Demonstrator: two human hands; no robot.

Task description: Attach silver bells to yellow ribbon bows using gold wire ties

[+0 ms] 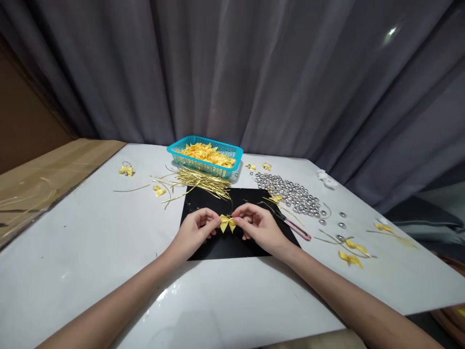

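A small yellow ribbon bow point(228, 223) is pinched between both hands above a black mat point(218, 251). The thumb and fingertips of my left hand point(199, 228) close on the bow's left loop. On the other side, my right hand point(259, 225) grips the right loop the same way. A thin dark strand rises from the middle of the bow; its exact hold is too small to make out. Scissors with pink handles point(298, 230) lie just right of my right hand, partly over the mat's edge. Behind my hands is a bundle of gold twist ties point(203, 182).
A blue basket point(176, 144) full of yellow bows stands at the back. Many silver domed beads point(290, 193) spread to the right. Loose bows point(350, 259) and ties lie at both sides. Crumpled white tissue point(327, 178) sits far right; cardboard point(54, 174) borders the left.
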